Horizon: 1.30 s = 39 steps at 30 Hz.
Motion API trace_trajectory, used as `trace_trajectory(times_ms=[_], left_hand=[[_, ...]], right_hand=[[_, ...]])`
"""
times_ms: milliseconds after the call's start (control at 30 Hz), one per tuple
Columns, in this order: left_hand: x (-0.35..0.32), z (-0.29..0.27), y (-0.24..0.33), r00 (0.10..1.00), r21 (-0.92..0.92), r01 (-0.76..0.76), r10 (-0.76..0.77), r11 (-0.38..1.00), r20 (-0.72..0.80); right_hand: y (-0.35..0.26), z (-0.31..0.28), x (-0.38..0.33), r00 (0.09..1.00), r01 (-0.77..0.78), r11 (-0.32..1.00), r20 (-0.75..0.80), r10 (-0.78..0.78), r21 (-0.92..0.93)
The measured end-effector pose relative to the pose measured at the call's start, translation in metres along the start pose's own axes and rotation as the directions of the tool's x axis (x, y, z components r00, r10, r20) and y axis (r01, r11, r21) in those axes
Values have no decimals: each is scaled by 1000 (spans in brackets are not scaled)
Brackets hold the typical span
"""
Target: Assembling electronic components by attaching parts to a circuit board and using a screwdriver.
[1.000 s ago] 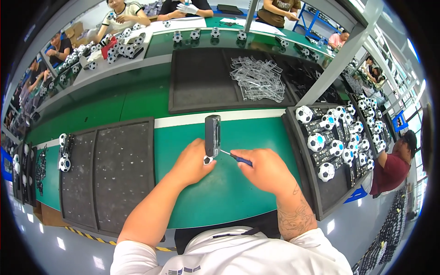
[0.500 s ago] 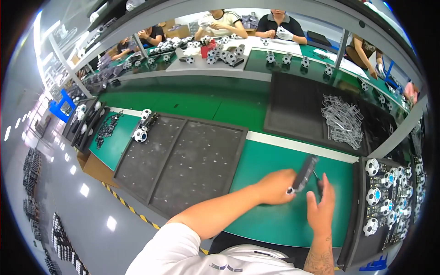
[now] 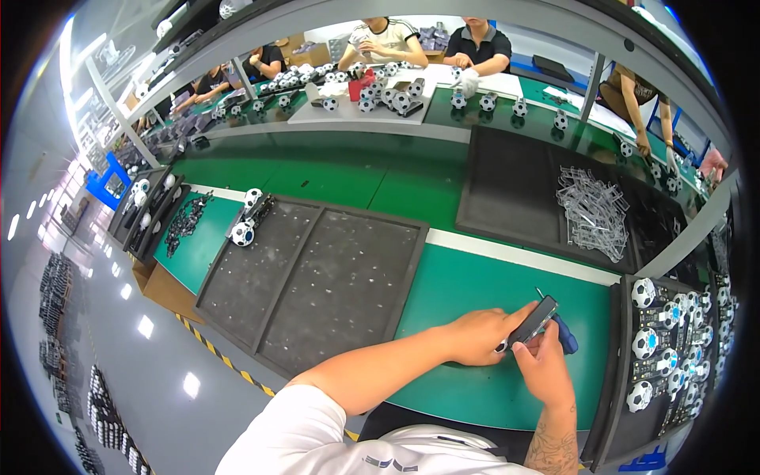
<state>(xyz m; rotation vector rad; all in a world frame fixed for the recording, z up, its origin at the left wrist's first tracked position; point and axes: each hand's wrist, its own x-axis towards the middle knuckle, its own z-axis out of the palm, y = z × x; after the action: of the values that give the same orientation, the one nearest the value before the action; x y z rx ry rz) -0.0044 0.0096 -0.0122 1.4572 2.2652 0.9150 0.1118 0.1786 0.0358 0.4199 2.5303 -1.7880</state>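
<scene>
Over the green mat, my left hand [image 3: 476, 336] grips a dark rectangular casing [image 3: 533, 323] tilted up to the right. A small white-and-black part shows at the casing's lower end, mostly hidden by my fingers. My right hand [image 3: 545, 370] is closed against the casing's right side, its thumb near the lower end. A screwdriver with a blue handle [image 3: 568, 336] sits behind the casing at my right fingers. Its thin shaft [image 3: 540, 292] points up and left past the casing's top, so its tip is apart from the casing. The right fingers are partly hidden.
Left of my hands lies a black divided tray [image 3: 340, 277] with a football-ended unit [image 3: 242, 232] in its corner. A rack of football-ended units [image 3: 645, 342] stands at the right. Clear plastic parts [image 3: 590, 210] fill part of a far tray. Several people sit across the bench.
My right hand has moved in from the right and now touches the casing. The casing has tilted further right, and the screwdriver's blue handle has come into sight.
</scene>
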Motion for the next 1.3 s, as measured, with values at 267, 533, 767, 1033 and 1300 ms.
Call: trace_trajectory(times_ms=[267,533,767,1033,1300], left_hand=[[-2,-6,2,994,-34,-25,28,999,103],[-3,-4,-3,995,-127,-25,38,992,97],[0,-2,-4,995,-243,24,-47,970,-90],[10,-1,-36,921,-982,-113,-356,148,-160],[5,-13,-42,953,-996,-84,-294,-4,-79]], right_hand=[[20,-13,1,991,13,1000,132,-16,22],[28,-9,7,992,63,993,101,-73,101],[23,-21,5,999,15,1000,-38,-16,-11],[55,-24,-1,887,-42,734,-363,-284,-678],[62,-49,22,904,-165,731,-398,-156,-662]])
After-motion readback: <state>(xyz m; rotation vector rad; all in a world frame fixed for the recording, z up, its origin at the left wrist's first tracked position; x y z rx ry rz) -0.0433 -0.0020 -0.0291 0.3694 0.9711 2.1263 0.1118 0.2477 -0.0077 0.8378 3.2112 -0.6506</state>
